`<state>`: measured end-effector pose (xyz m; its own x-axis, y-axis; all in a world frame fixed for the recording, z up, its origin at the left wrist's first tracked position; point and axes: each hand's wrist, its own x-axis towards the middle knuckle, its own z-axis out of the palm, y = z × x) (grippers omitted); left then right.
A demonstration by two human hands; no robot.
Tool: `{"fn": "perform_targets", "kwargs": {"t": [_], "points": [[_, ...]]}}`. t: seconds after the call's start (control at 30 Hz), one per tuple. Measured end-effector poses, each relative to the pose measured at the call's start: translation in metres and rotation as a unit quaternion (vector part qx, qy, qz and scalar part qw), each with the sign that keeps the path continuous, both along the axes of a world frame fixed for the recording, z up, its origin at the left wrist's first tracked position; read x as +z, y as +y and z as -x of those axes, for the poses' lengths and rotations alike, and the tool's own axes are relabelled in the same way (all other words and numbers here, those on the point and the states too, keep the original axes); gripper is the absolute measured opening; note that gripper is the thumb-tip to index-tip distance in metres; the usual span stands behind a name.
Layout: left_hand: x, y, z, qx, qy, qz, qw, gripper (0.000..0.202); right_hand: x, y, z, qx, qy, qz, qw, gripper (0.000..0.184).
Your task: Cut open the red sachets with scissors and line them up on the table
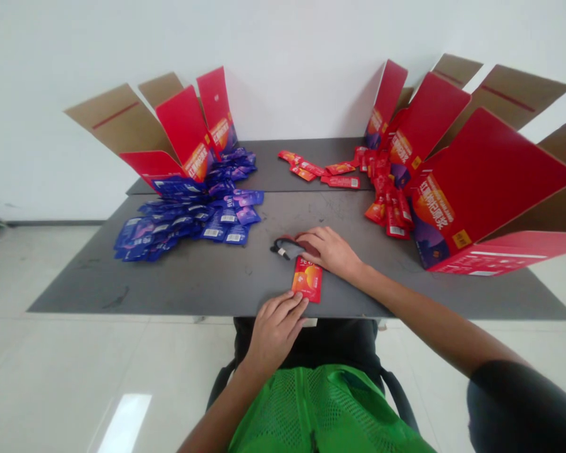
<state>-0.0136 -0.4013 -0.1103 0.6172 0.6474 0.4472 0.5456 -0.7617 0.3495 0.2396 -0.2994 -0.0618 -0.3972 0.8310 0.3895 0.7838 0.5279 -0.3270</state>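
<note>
A red sachet (308, 280) with an orange print lies flat on the table near its front edge. My left hand (276, 327) rests its outstretched fingertips on the sachet's lower edge, with nothing gripped. Just above the sachet, my right hand (332, 253) curls its fingers over a small dark grey thing (290, 248) with a black rim and a white tag. The hand covers part of it, and its exact kind cannot be made out. My right thumb is close to the sachet's top edge.
Several blue sachets (163, 226) are heaped on the left, before open red cartons (188, 132). Several red sachets (389, 195) are piled at the right beside more open cartons (453, 195), with others (311, 168) strewn at the back. The grey table (89, 283) meets a white wall.
</note>
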Motion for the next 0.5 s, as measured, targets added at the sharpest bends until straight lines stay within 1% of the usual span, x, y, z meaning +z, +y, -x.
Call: {"fn": "perform_targets", "kwargs": {"t": [0.07, 0.1, 0.17, 0.2, 0.23, 0.27, 0.33, 0.4, 0.43, 0.5], "points": [[0.0, 0.0, 0.0, 0.002, -0.005, 0.001, 1.0, 0.035, 0.011, 0.009, -0.008, -0.038, 0.022, -0.023, 0.999, 0.029], [0.001, 0.0, -0.001, 0.002, -0.005, 0.001, 1.0, 0.035, 0.016, 0.006, -0.008, -0.05, 0.046, -0.036, 0.997, 0.029], [0.0, 0.0, -0.001, 0.003, -0.002, 0.001, 1.0, 0.035, 0.023, -0.011, 0.001, -0.05, 0.094, -0.051, 0.993, 0.031], [0.0, 0.0, -0.002, 0.006, 0.001, 0.002, 1.0, 0.035, 0.024, -0.024, 0.008, -0.031, 0.104, -0.046, 0.993, 0.032], [0.0, -0.001, -0.002, 0.01, 0.005, 0.003, 1.0, 0.033, 0.023, -0.037, 0.016, 0.002, 0.1, -0.03, 0.995, 0.031], [-0.001, -0.001, -0.002, 0.015, 0.007, 0.002, 1.0, 0.032, 0.021, -0.049, 0.024, 0.043, 0.085, -0.011, 0.995, 0.031], [-0.001, -0.002, -0.002, 0.025, 0.014, 0.004, 1.0, 0.029, 0.013, -0.063, 0.036, 0.092, 0.062, 0.013, 0.994, 0.03], [-0.001, -0.001, -0.001, 0.021, 0.015, 0.008, 1.0, 0.03, 0.004, -0.061, 0.038, 0.095, 0.051, 0.018, 0.994, 0.029], [0.0, -0.001, -0.001, 0.015, 0.011, 0.01, 1.0, 0.031, 0.0, -0.053, 0.035, 0.084, 0.047, 0.017, 0.995, 0.03], [0.001, -0.001, -0.002, 0.005, -0.001, 0.011, 1.0, 0.034, -0.005, -0.029, 0.024, 0.054, 0.033, 0.018, 0.998, 0.031]]}}
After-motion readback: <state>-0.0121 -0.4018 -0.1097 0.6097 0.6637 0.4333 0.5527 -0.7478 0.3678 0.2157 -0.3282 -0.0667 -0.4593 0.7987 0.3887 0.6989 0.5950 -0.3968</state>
